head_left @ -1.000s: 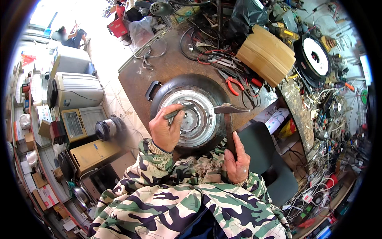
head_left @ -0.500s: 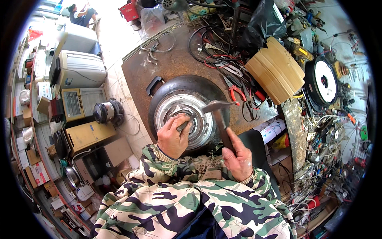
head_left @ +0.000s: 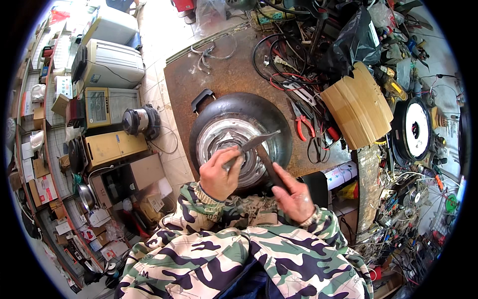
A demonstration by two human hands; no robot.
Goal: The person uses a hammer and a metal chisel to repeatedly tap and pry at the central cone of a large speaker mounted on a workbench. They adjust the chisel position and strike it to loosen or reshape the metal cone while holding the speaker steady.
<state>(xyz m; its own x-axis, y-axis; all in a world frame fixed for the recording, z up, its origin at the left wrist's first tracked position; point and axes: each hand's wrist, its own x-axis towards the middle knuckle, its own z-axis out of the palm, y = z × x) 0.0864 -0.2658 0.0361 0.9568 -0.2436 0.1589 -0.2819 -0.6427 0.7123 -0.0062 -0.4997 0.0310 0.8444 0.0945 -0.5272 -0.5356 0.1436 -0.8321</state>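
Observation:
A dark round pan [head_left: 209, 112] lies bottom up on the rusty table, its side handle [head_left: 201, 98] pointing to the far left. A scuffed silver metal disc with rings [head_left: 211, 132] covers its underside. Over the disc, my left hand [head_left: 219, 175] is closed around a short metal tool [head_left: 230, 163], mostly hidden by the fingers; its exact kind does not show. My right hand [head_left: 295, 197] grips the wooden handle of a hammer [head_left: 260, 141]. The hammer's head is just beside my left fingertips, above the disc; whether it touches the tool is unclear.
Red-handled pliers [head_left: 302, 122], black cables [head_left: 279, 55] and a folded cardboard piece [head_left: 356, 107] lie on the right of the table [head_left: 179, 74]. Grey cord [head_left: 205, 56] sits at its far left. Shelves and boxed appliances [head_left: 114, 149] fill the left side; clutter crowds the right.
The hammer head has come down and left, close to my left fingers. My left hand stays over the disc. The whole view has shifted, moving the table and pan slightly right.

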